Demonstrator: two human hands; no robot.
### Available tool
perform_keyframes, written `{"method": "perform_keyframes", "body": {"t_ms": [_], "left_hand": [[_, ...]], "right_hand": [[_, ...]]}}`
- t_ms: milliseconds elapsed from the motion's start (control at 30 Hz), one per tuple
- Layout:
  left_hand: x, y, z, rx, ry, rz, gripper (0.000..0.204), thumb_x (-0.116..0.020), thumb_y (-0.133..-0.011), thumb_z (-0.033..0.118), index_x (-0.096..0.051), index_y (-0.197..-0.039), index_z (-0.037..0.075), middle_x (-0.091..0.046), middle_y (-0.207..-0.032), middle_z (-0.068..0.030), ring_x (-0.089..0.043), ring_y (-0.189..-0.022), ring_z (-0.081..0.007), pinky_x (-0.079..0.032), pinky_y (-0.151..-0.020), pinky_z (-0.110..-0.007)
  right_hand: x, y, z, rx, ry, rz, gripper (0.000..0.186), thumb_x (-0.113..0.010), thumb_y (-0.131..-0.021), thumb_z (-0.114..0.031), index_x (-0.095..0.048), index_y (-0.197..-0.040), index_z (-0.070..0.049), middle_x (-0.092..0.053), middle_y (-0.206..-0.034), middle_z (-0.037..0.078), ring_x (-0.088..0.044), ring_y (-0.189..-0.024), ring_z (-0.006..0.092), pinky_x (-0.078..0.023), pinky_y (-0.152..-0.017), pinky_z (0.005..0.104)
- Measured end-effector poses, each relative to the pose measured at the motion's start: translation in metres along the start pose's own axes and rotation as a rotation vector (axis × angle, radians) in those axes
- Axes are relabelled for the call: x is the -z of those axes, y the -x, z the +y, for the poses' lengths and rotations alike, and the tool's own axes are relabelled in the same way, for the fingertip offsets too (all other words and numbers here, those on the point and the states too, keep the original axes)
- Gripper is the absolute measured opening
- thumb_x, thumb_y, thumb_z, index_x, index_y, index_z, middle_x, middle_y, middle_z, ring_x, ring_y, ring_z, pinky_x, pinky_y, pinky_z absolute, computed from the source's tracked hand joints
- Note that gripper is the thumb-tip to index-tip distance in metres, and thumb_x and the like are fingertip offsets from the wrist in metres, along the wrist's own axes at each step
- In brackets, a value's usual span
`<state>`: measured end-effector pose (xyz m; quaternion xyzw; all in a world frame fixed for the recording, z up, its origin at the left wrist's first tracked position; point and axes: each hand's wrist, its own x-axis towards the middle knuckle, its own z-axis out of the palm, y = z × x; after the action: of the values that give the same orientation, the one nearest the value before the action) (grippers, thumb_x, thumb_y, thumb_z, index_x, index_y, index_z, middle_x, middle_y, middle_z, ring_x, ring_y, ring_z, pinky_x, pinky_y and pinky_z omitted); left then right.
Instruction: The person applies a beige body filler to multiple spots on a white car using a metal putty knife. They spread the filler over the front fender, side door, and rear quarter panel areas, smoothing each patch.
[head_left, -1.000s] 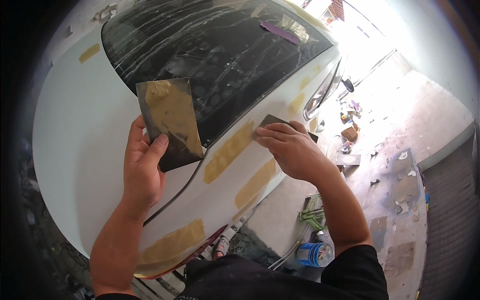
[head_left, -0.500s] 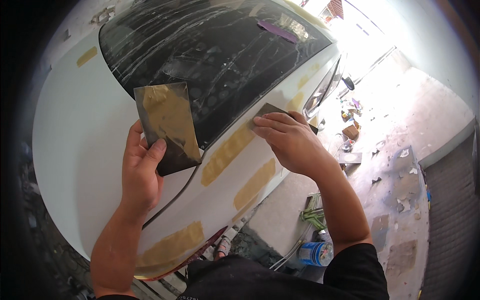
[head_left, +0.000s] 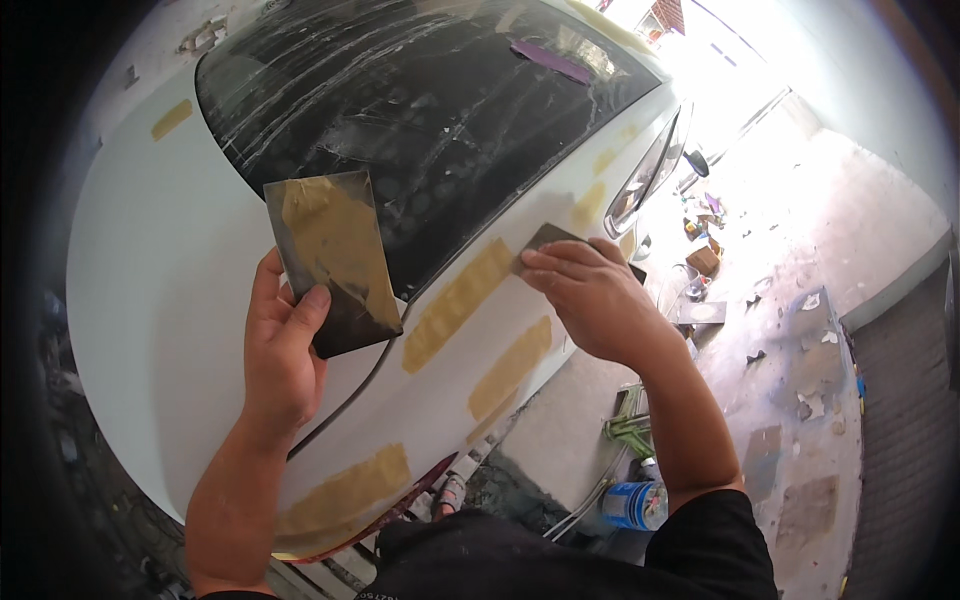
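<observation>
My left hand point(head_left: 290, 340) grips the lower end of a dark flat plate point(head_left: 335, 235) smeared with tan body filler, thumb on its front. The plate is held up over the car's trunk and rear window point(head_left: 430, 130). My right hand point(head_left: 595, 295) is closed on a dark flat spreader point(head_left: 555, 236), its fingers pressed over the near face. The spreader is at the upper end of a tan filler strip point(head_left: 458, 305) on the white car body point(head_left: 430, 405); whether its edge touches the panel I cannot tell. A second filler patch point(head_left: 510, 368) and a third point(head_left: 345, 490) lie lower on the panel.
A purple strip point(head_left: 552, 62) lies on the dusty rear window. To the right, the floor holds a cardboard box point(head_left: 704, 261), scattered scraps, a green metal stand point(head_left: 630, 425) and a blue-labelled plastic container point(head_left: 635, 505). A pale wall rises at the far right.
My right hand and the spreader have shifted slightly right and down, off the end of the upper filler strip. My left hand and the plate have barely moved.
</observation>
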<state>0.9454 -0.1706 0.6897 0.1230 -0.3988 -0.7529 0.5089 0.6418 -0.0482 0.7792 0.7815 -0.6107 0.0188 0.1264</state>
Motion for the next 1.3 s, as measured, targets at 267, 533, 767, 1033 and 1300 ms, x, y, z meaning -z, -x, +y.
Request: {"method": "perform_keyframes", "body": {"t_ms": [267,533,767,1033,1300], "left_hand": [[0.007,-0.001,-0.002,-0.008,-0.026,-0.039,0.047,-0.049,-0.106,0.002,-0.036,-0.150,0.009,-0.062,-0.137,-0.0132,-0.061,-0.128,-0.0234,-0.050,-0.111,-0.043],[0.003,-0.003,-0.004,0.004,-0.007,-0.043,0.047,-0.049,-0.106,0.003,-0.036,-0.150,0.009,-0.064,-0.135,-0.0135,-0.063,-0.126,-0.0238,-0.051,-0.110,-0.043],[0.005,0.000,-0.004,-0.014,-0.013,-0.036,0.046,-0.050,-0.106,0.003,-0.037,-0.150,0.008,-0.064,-0.134,-0.0135,-0.063,-0.125,-0.0242,-0.051,-0.110,-0.043],[-0.007,0.006,0.000,0.072,0.063,-0.009,0.043,-0.049,-0.105,0.000,-0.039,-0.146,0.006,-0.065,-0.131,-0.0150,-0.064,-0.123,-0.0224,-0.051,-0.109,-0.040],[-0.040,0.039,-0.005,0.088,0.193,0.042,0.046,-0.050,-0.103,-0.003,-0.039,-0.146,0.007,-0.062,-0.135,-0.0150,-0.061,-0.126,-0.0246,-0.049,-0.110,-0.043]], "right_hand": [[-0.007,-0.010,-0.012,0.042,-0.016,-0.043,0.037,-0.065,-0.090,-0.001,-0.071,-0.126,-0.007,-0.069,-0.138,0.004,-0.057,-0.134,0.0240,-0.038,-0.113,0.0486],[0.004,-0.004,-0.015,0.012,-0.067,0.007,0.045,-0.062,-0.084,0.002,-0.070,-0.127,-0.009,-0.064,-0.145,0.003,-0.051,-0.140,0.0196,-0.035,-0.112,0.0532],[-0.006,-0.006,-0.027,0.020,-0.018,-0.099,0.040,-0.065,-0.088,0.002,-0.070,-0.127,-0.008,-0.066,-0.142,0.004,-0.053,-0.137,0.0220,-0.036,-0.115,0.0489],[0.009,0.020,-0.062,0.037,-0.158,0.221,0.040,-0.064,-0.088,-0.002,-0.069,-0.127,-0.009,-0.061,-0.150,0.004,-0.051,-0.142,0.0217,-0.034,-0.116,0.0501],[-0.015,0.021,-0.094,0.310,-0.684,0.461,0.029,-0.073,-0.090,-0.003,-0.070,-0.118,-0.003,-0.065,-0.143,0.012,-0.059,-0.132,0.0333,-0.045,-0.110,0.0489]]}}
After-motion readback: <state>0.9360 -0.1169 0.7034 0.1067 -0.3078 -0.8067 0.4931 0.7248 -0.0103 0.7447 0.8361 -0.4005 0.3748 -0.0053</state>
